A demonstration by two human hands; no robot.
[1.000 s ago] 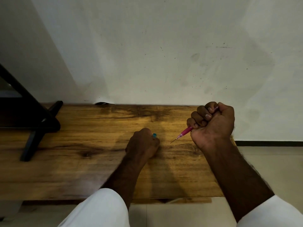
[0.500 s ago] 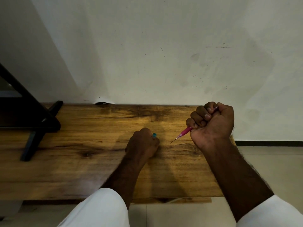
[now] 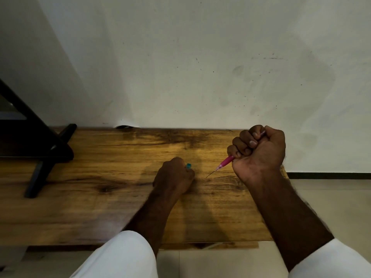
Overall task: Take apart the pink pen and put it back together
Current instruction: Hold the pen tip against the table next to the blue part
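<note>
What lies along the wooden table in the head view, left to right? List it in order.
black stand → left hand, closed → small teal piece at its knuckles → thin pen tip → pink pen → right hand, fisted around the pen.

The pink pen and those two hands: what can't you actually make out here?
Head view only:
- Pink pen: most of its body is hidden inside the right hand; only the front end and thin tip show.
- Small teal piece: mostly covered by the left hand; too small to identify.
- Black stand: cut off by the left edge.
</note>
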